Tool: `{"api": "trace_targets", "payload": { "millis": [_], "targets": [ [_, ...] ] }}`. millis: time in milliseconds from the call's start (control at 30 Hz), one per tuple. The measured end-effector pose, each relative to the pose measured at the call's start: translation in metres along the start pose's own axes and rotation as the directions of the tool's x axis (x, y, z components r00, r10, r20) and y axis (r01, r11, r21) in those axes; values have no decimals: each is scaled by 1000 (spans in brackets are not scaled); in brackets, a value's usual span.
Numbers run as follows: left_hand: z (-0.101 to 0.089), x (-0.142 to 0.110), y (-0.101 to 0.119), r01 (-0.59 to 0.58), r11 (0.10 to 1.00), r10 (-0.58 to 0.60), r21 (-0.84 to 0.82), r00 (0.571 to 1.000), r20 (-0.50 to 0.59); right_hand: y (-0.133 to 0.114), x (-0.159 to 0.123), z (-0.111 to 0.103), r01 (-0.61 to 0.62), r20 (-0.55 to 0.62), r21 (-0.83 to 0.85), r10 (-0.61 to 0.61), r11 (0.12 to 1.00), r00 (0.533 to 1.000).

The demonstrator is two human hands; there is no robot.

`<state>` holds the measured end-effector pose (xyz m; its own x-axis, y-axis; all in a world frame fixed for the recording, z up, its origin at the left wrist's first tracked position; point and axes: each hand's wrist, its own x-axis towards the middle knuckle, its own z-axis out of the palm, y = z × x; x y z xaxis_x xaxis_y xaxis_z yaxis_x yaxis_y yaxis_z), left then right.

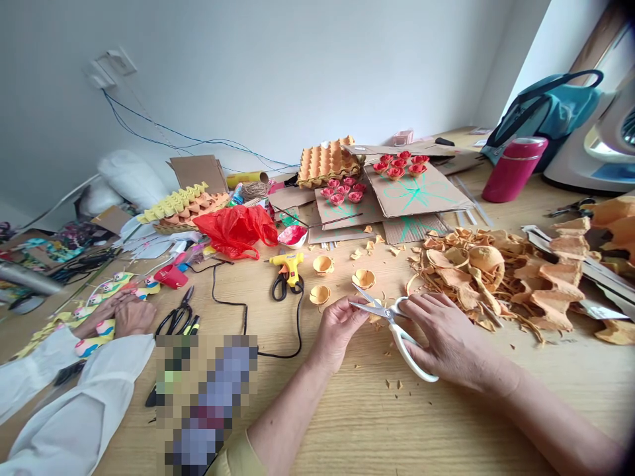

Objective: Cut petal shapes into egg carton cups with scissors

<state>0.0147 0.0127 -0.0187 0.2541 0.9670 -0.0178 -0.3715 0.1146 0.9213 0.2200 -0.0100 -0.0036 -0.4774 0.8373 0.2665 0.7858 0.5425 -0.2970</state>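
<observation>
In my right hand is a pair of white-handled scissors, its blades apart and pointing left. The blades reach the fingertips of my left hand, which are pinched together. An orange scrap of egg carton shows beside those fingers, under the blades; my fingers partly hide it. Just beyond the blades sits an orange egg-carton cup cut like a flower. Two similar cups stand further left. Small orange trimmings lie on the wooden table below the scissors.
A yellow glue gun with a black cord lies left of the cups. Egg-carton scraps are heaped at right. Red paper flowers rest on cardboard behind, near a pink bottle. At far left, a co-worker's hands hold painted carton pieces.
</observation>
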Motion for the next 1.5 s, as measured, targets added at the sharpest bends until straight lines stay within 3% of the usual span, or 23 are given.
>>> {"api": "trace_targets", "payload": {
  "millis": [800, 1267, 1500],
  "targets": [
    [2, -3, 2, -38, 999, 38, 1, 993, 108, -5, 0, -3, 110, -27, 79, -108, 991, 994],
    [-3, -2, 17, -82, 984, 58, 157, 987, 151, -2, -2, -2, 142, -17, 74, -141, 987, 990],
    [-10, 1, 24, -192, 923, 141, 333, 975, 172, -2, -2, -4, 151, -18, 49, -150, 987, 988]
  ]
}}
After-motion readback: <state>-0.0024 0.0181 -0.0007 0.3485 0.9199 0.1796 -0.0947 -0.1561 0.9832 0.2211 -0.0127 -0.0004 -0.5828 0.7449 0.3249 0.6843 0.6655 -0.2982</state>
